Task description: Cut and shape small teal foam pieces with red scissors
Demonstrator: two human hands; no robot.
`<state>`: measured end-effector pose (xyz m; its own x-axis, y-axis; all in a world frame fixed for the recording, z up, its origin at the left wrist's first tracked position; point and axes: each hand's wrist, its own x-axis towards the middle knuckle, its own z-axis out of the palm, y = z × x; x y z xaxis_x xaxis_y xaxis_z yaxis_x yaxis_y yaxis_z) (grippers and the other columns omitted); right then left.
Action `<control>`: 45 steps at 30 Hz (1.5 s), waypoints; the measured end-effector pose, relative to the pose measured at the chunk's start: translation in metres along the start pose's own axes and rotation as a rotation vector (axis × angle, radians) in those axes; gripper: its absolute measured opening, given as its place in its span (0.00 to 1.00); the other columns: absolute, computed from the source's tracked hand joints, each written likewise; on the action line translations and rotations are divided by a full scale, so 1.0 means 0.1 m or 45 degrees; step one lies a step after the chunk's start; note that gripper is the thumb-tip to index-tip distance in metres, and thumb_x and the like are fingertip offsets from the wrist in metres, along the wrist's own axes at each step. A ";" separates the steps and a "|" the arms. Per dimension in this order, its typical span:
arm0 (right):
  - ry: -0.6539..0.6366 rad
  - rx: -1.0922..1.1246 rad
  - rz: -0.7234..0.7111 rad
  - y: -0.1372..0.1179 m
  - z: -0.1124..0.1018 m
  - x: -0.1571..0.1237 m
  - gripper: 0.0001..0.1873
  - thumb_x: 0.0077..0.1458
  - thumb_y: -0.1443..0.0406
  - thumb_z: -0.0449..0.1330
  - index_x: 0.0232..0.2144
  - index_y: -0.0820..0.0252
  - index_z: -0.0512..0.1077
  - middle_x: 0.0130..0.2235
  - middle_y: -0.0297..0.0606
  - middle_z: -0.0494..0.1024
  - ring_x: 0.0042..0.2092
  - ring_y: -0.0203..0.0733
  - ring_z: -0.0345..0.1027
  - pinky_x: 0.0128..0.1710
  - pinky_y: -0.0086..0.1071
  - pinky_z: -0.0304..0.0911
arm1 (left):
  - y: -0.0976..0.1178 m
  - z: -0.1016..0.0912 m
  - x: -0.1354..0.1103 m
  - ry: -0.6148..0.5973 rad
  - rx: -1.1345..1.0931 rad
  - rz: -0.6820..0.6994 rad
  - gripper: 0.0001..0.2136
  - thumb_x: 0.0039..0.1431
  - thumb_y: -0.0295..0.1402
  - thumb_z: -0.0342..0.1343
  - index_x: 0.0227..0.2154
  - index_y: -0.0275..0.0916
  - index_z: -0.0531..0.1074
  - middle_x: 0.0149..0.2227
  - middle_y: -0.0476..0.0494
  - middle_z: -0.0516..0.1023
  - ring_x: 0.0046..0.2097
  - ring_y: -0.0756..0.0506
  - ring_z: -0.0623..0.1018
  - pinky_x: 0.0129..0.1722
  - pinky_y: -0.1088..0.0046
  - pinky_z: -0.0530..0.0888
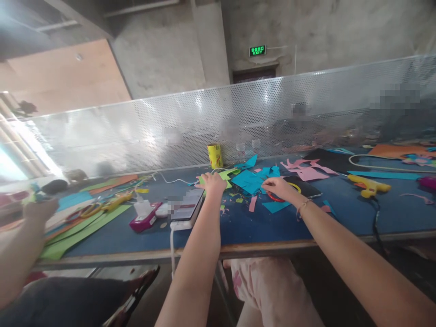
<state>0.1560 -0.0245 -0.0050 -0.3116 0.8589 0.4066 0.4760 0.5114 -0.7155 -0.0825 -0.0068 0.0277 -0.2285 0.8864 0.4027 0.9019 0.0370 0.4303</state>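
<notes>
My left hand (213, 182) reaches over the table with its fingers spread, resting at the edge of light green paper scraps (229, 175). To its right, my right hand (277, 187) has thumb and fingertips pinched together beside a heap of blue paper pieces (248, 181). Whatever lies between those fingertips is too small to make out. Scissors with red and yellow handles (275, 197) lie partly hidden under the right hand. Small green and yellow snippets and a pink strip (252, 204) are scattered between my hands.
A phone (186, 206) lies on a white box left of my arm, near a purple power strip (145, 220). A yellow tube (215, 156) stands by the perforated metal screen (163, 122). A yellow glue gun (369, 186) lies right. Another person's arm (25, 245) is at far left.
</notes>
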 end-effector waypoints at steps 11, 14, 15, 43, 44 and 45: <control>0.193 0.185 0.113 0.05 0.02 0.05 0.12 0.46 0.59 0.54 0.26 0.63 0.68 0.24 0.36 0.72 0.26 0.35 0.66 0.28 0.30 0.61 | 0.52 0.33 -0.19 -0.726 -1.053 0.260 0.10 0.46 0.38 0.53 0.25 0.35 0.67 0.24 0.46 0.72 0.29 0.50 0.72 0.29 0.73 0.70; 0.214 0.243 0.141 0.06 0.03 0.06 0.11 0.46 0.59 0.55 0.27 0.63 0.69 0.24 0.37 0.73 0.26 0.35 0.66 0.28 0.30 0.62 | 0.56 0.36 -0.28 -0.906 -1.196 0.247 0.09 0.44 0.35 0.57 0.24 0.34 0.66 0.22 0.47 0.72 0.26 0.52 0.72 0.28 0.74 0.70; 0.215 0.259 0.148 0.07 0.04 0.06 0.12 0.45 0.59 0.55 0.28 0.63 0.69 0.24 0.37 0.73 0.26 0.35 0.66 0.28 0.30 0.62 | 0.57 0.37 -0.30 -0.925 -1.220 0.252 0.09 0.43 0.35 0.57 0.23 0.34 0.66 0.22 0.47 0.72 0.25 0.52 0.72 0.28 0.74 0.70; 0.126 0.518 0.144 0.07 0.03 0.06 0.11 0.42 0.61 0.58 0.28 0.63 0.67 0.24 0.34 0.70 0.25 0.33 0.64 0.28 0.29 0.62 | 0.59 0.45 -0.31 -0.709 -1.288 0.408 0.08 0.39 0.32 0.60 0.23 0.34 0.71 0.19 0.49 0.73 0.24 0.51 0.73 0.30 0.72 0.72; 0.130 0.522 0.149 0.06 0.02 0.06 0.11 0.42 0.61 0.58 0.28 0.63 0.67 0.24 0.34 0.70 0.25 0.33 0.64 0.28 0.30 0.62 | 0.59 0.44 -0.31 -0.715 -1.284 0.408 0.07 0.39 0.32 0.59 0.23 0.33 0.71 0.20 0.49 0.73 0.24 0.51 0.73 0.30 0.72 0.72; 0.133 0.525 0.154 0.05 0.02 0.05 0.10 0.42 0.62 0.58 0.28 0.63 0.68 0.24 0.34 0.70 0.25 0.32 0.64 0.28 0.29 0.62 | 0.59 0.43 -0.32 -0.726 -1.280 0.408 0.07 0.40 0.32 0.59 0.22 0.33 0.71 0.20 0.48 0.73 0.24 0.51 0.73 0.29 0.72 0.72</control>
<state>0.1549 -0.0175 -0.0078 -0.1787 0.9211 0.3459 0.1295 0.3705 -0.9198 -0.0058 -0.0130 0.0056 0.3786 0.8756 0.3001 0.1402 -0.3747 0.9165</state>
